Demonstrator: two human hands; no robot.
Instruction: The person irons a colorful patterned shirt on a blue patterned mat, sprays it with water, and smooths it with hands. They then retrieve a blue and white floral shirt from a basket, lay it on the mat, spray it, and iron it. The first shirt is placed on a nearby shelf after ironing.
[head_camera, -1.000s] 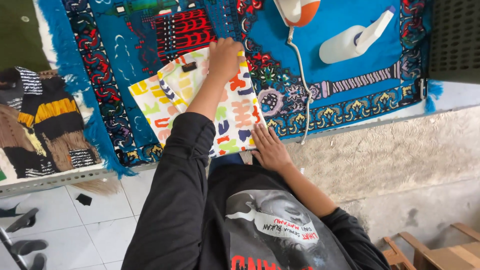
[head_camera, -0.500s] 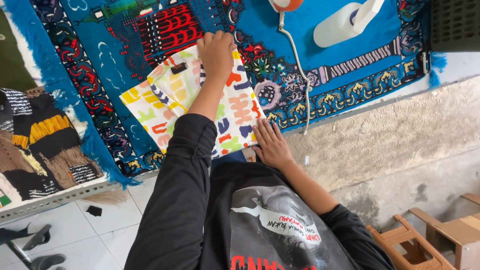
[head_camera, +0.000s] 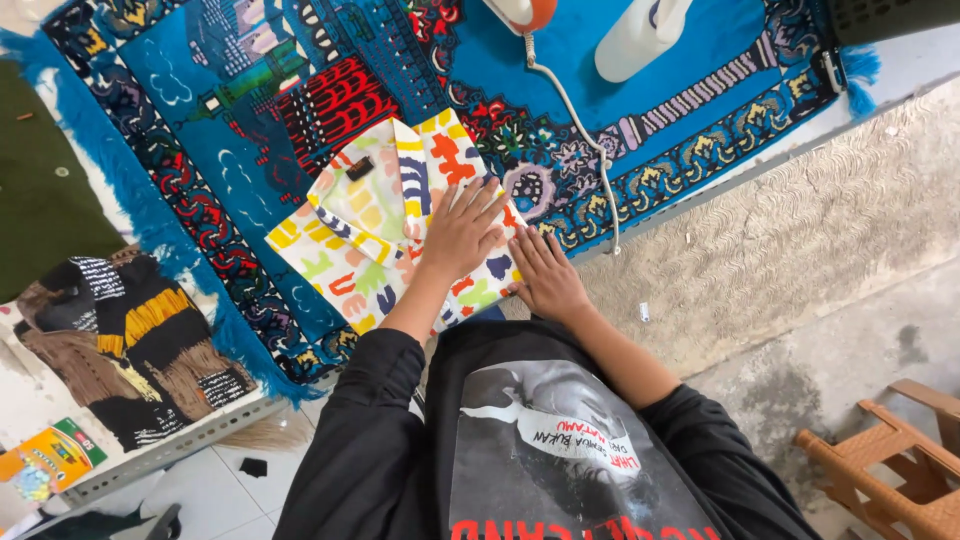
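A folded white shirt with bright multicoloured shapes lies collar-up on a blue patterned rug spread over the table. My left hand rests flat on the shirt's right half, fingers spread. Just beside it, my right hand presses flat on the shirt's lower right corner near the table's front edge. Neither hand grips anything. My black sleeves and printed black shirt fill the bottom of the view.
An orange-and-white iron stands at the top, its cord trailing down the rug. A white spray bottle lies next to it. A black, brown and yellow garment sits at left. A brown plastic chair stands at lower right.
My left hand has slid back from the shirt's far end toward me and now lies near my right hand. The view has shifted closer to the table.
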